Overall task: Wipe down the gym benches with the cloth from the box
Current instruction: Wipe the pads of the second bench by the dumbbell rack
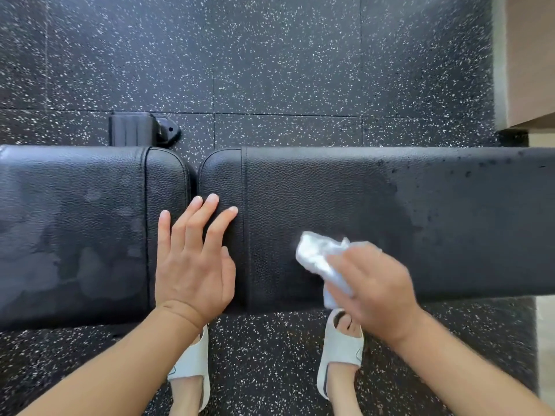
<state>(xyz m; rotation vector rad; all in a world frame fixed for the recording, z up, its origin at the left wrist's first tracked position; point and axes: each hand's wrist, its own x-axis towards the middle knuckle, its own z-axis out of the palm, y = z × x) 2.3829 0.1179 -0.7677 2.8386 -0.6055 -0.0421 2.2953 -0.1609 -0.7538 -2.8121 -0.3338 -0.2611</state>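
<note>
A black padded gym bench runs across the view in two pads: a left pad (pixel 75 229) and a long right pad (pixel 390 205), with a narrow gap between them. My right hand (pixel 375 289) grips a crumpled white cloth (pixel 318 253) and holds it against the near part of the right pad. My left hand (pixel 192 259) lies with its fingers straight and spread over the gap, fingertips on the right pad's left end. Damp streaks show on the left pad, and wet spots on the right pad's far right part.
Black speckled rubber flooring (pixel 270 70) surrounds the bench. A black bench foot with a wheel (pixel 141 129) sticks out behind the left pad. A light wooden edge (pixel 528 55) stands at the top right. My feet in white slides (pixel 342 349) stand just below the bench.
</note>
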